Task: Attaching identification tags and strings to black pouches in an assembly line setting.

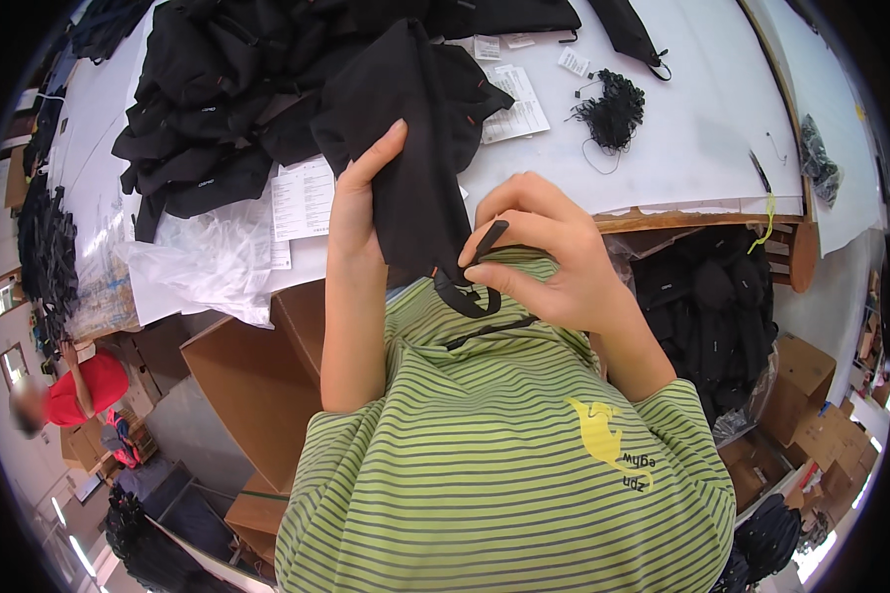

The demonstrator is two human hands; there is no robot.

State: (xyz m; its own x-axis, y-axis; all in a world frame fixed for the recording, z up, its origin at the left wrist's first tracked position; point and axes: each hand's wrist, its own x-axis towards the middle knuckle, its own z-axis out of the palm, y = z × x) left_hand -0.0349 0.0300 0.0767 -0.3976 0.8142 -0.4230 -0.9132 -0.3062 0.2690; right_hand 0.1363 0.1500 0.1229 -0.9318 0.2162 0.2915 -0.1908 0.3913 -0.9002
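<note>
My left hand [360,203] is closed round a long black fabric piece [417,188], perhaps a bag or sleeve, its thumb lying along the front. The piece hangs over the table's near edge, its lower end close to my shirt. A black strap loop [468,299] and a small orange tab show at that end. My right hand [549,252] pinches a short, stiff-looking black pull tab [489,240] between thumb and fingers, beside the loop. Whether the tab is joined to the fabric is hidden by the fingers.
Black fabric goods [203,119] lie heaped at the table's far left, with printed sheets [305,198] and clear plastic [208,252]. A tangle of black cords [613,111] lies right. Below stand cardboard boxes [242,385] and a bag of black goods [707,316]. A person in red [89,387] is at far left.
</note>
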